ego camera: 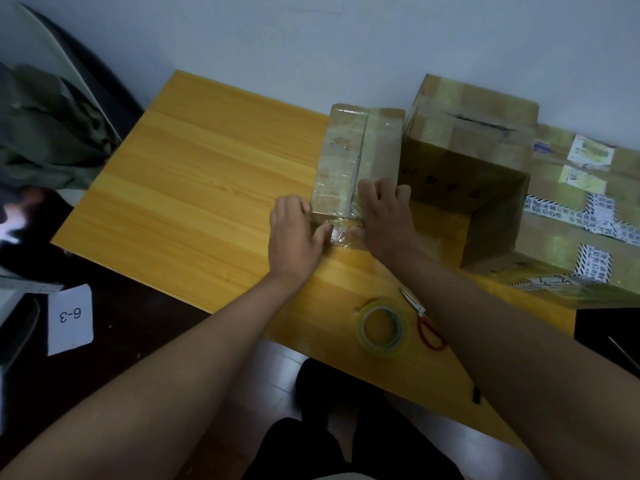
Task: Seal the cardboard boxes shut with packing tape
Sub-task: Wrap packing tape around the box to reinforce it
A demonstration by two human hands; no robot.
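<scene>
A long, narrow cardboard box (349, 157) wrapped in clear tape lies on the wooden table (194, 188). My left hand (294, 237) presses its near end, thumb on the clear tape that runs down the front face. My right hand (384, 216) lies over the box's near right corner, fingers spread on top and thumb pressing the tape. A roll of clear packing tape (382, 327) lies flat near the table's front edge, between my forearms.
Red-handled scissors (424, 320) lie beside the roll. A taller taped box (471, 161) stands right of the narrow one, and a large flat box with labels (588, 216) lies at the far right. A chair with green cloth (45, 133) stands left.
</scene>
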